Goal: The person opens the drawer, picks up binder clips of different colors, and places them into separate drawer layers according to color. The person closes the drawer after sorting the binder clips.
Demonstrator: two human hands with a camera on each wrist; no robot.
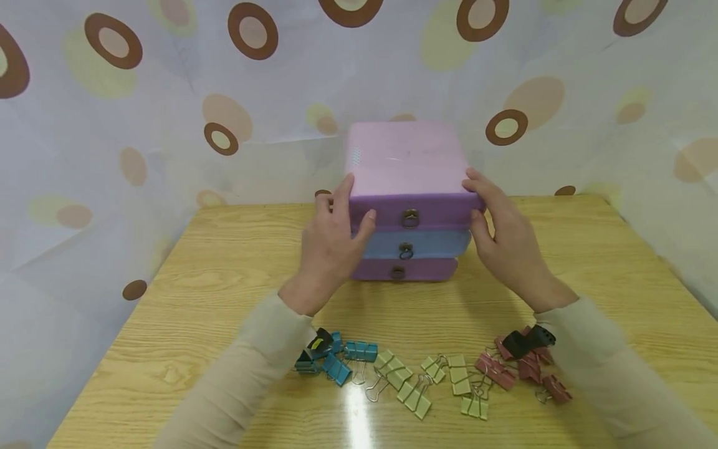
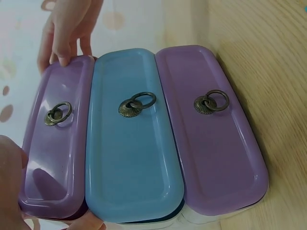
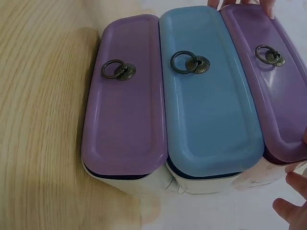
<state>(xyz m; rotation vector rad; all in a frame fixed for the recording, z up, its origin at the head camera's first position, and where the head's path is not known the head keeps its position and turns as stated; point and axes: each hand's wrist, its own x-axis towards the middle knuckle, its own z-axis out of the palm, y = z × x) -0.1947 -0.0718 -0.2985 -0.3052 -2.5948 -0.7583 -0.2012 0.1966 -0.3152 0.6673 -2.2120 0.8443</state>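
Observation:
A three-drawer storage box [image 1: 406, 159] with a pink top stands at the back of the table. Its top drawer front [image 1: 437, 211] is purple, the middle drawer front [image 2: 129, 158] blue and the bottom drawer front [image 3: 127, 124] purple, each with a bronze ring pull. My left hand [image 1: 333, 246] grips the box's upper left corner, thumb on the purple front, fingers along the side. On the opposite upper corner my right hand [image 1: 507, 240] holds the box, fingertips at the top edge and thumb lower at the front. All three drawers look pushed in.
Binder clips lie along the near side of the table [image 1: 235, 268]: blue clips [image 1: 361, 350] on the left, yellow clips [image 1: 395, 369] in the middle, red clips [image 1: 495, 370] on the right. A spotted cloth [image 1: 280, 93] hangs behind the table.

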